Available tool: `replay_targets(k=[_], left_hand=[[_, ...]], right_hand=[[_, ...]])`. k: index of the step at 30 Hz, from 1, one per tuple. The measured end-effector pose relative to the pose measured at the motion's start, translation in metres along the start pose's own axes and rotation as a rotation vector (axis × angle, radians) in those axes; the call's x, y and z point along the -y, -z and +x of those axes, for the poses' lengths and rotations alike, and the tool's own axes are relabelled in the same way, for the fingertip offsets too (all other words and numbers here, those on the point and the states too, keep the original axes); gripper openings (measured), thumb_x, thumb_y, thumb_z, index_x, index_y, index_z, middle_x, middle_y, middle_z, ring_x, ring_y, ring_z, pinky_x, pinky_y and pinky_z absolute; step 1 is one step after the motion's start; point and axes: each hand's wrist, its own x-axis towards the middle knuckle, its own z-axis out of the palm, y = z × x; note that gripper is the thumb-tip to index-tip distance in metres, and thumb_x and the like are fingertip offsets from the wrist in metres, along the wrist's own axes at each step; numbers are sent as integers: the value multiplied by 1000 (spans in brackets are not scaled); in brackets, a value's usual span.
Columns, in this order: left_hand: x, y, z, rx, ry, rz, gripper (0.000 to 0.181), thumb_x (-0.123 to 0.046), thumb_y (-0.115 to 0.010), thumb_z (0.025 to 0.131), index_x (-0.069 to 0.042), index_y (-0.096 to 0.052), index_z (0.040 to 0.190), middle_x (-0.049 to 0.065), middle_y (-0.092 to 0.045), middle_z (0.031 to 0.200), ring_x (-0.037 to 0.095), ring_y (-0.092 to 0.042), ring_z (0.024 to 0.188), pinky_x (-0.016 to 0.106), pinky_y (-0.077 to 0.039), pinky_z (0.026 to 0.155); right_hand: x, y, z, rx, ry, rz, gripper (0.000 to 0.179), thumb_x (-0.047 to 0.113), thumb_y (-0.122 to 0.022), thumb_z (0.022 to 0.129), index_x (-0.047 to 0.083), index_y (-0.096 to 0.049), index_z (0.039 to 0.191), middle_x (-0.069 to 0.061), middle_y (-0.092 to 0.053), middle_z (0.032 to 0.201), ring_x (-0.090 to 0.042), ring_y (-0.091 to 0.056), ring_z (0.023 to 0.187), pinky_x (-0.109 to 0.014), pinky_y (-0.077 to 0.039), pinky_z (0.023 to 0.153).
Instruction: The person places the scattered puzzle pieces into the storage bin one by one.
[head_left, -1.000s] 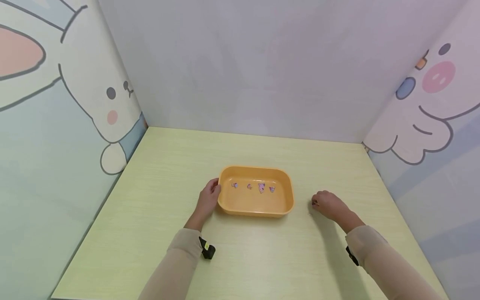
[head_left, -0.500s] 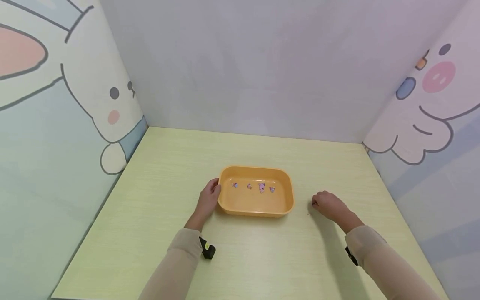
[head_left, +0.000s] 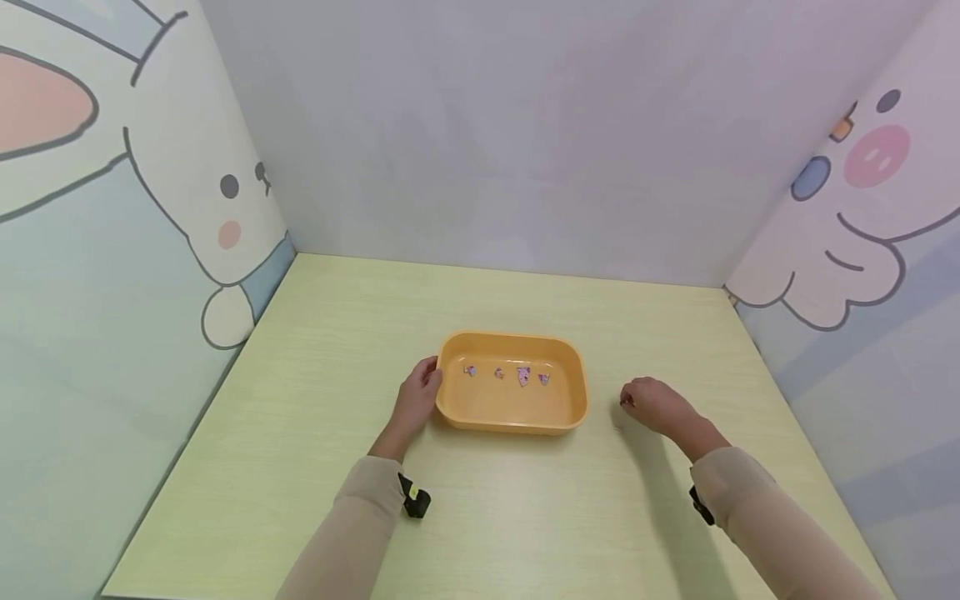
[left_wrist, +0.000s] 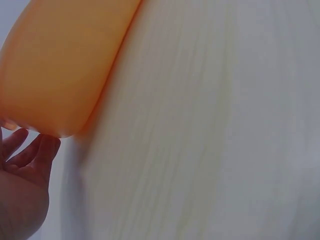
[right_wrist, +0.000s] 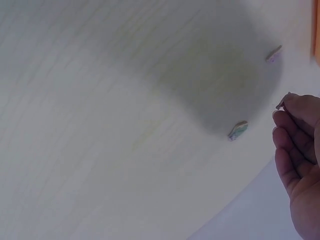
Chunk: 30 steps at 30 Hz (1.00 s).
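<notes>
From my distance I see the pale table (head_left: 517, 517), and on it the orange tray (head_left: 510, 417), which stands between the two hands. The left hand (head_left: 417, 396) holds the tray at its left end, the fingers bent against it. The right hand (head_left: 660, 407) is apart from the tray, on its right; I see thumb and forefinger pinching a thin piece (right_wrist: 282, 101). Four small pieces (head_left: 523, 376) lie in a row inside the tray, and two loose pieces (right_wrist: 238, 130) lie near the right hand.

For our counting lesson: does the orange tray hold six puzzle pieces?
No, the head view shows four puzzle pieces in the orange tray.
</notes>
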Motion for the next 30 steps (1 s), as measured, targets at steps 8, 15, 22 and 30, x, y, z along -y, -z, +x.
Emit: replay_targets(k=[8, 15, 22, 30], left_hand=[[0, 1, 0, 3, -4, -4, 41, -22, -45, 102, -3, -50, 138, 16, -54, 136, 28, -50, 125, 43, -42, 103], [-1, 1, 1, 7, 10, 1, 42, -23, -45, 102, -3, -49, 139, 16, -53, 137, 28, -49, 126, 42, -41, 104], [-1, 0, 0, 9, 8, -9, 43, -23, -45, 102, -3, -48, 140, 17, -52, 137, 28, -49, 126, 42, -41, 104], [2, 0, 1, 5, 19, -15, 42, -25, -46, 102, -4, -49, 139, 15, -53, 136, 27, -50, 125, 41, -42, 103]], right_hand=[[5, 7, 8, 18, 15, 23, 6, 5, -64, 90, 1, -69, 87, -2, -62, 80, -19, -58, 74, -39, -53, 69], [9, 14, 10, 14, 11, 26, 6, 6, -65, 89, 1, -69, 88, -2, -63, 81, -20, -59, 75, -40, -54, 70], [17, 21, 14, 4, 31, 24, 5, 5, -66, 89, 2, -70, 89, -2, -63, 81, -21, -60, 76, -40, -54, 71], [23, 24, 17, -4, 59, -1, 7, 7, -68, 89, 0, -70, 89, -2, -64, 81, -21, -60, 77, -39, -54, 72]])
